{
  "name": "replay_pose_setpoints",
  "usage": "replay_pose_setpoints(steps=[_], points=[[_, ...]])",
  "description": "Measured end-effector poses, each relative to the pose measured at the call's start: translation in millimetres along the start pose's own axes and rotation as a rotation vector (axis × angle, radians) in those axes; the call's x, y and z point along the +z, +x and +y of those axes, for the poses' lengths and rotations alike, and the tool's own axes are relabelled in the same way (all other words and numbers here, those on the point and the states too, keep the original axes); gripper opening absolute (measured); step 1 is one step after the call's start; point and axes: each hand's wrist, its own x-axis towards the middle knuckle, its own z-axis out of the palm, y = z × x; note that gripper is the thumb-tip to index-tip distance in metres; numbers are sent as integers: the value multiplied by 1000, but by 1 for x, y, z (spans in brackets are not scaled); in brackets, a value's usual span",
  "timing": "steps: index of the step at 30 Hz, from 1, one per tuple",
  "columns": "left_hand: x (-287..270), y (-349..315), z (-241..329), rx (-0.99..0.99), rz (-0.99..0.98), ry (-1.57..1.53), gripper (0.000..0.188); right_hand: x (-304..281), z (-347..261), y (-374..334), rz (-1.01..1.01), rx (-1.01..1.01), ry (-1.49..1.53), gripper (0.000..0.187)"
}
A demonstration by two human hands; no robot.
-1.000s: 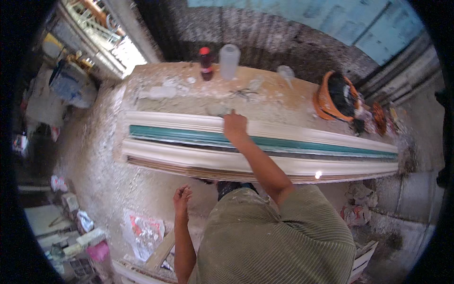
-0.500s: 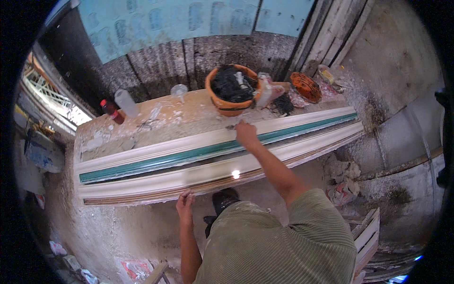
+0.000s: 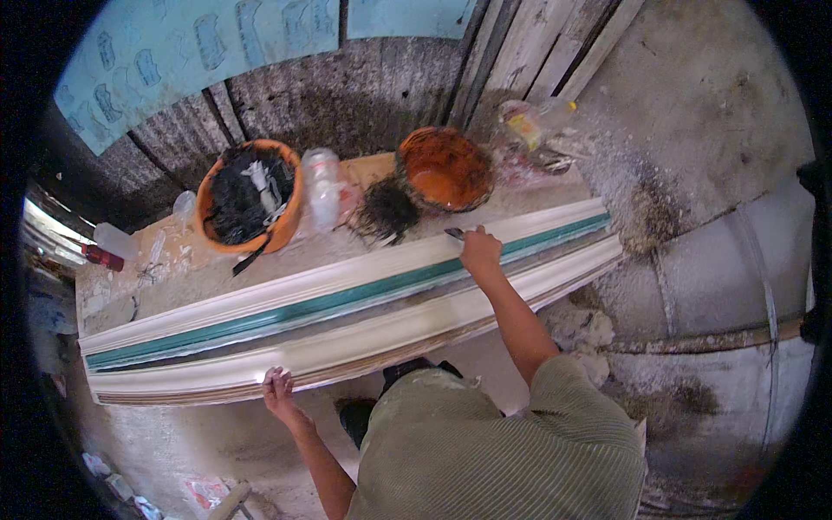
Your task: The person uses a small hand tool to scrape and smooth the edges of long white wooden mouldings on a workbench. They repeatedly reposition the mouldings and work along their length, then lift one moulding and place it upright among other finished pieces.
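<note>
My right hand point(image 3: 481, 251) is closed around a small flat scraper point(image 3: 454, 233), whose dark blade points left over the far white moulding point(image 3: 347, 274). A green strip point(image 3: 312, 301) runs along this moulding's near side. My left hand point(image 3: 277, 388) is at the front edge of the near white moulding point(image 3: 373, 334), fingers loosely bent and apart, with nothing visible in them. Both long mouldings lie side by side along the bench point(image 3: 186, 282), a dark gap between them. Whether the blade touches the surface cannot be made out.
Behind the mouldings stand an orange bucket point(image 3: 297, 192) filled with black plastic, a clear bottle point(image 3: 321, 186), a dark bristly clump point(image 3: 387, 208) and a stained orange bowl point(image 3: 442, 180). A red-labelled bottle point(image 3: 102, 257) lies far left. A corrugated wall point(image 3: 286, 113) rises behind.
My view has shifted to the right along the bench. My right hand has moved right along the far moulding with the scraper, while my left hand remains by the near moulding's front edge.
</note>
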Motion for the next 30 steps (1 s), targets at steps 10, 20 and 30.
replay_pose_setpoints(steps=[10,20,30], points=[[158,-155,-57,91,-437,191,24,46,175,32,118,-69,101,24],[88,-207,-58,426,-119,332,10,41,282,64,41,-439,75,27],[83,-247,354,559,738,1553,53,50,373,114,-13,-607,-1,41]])
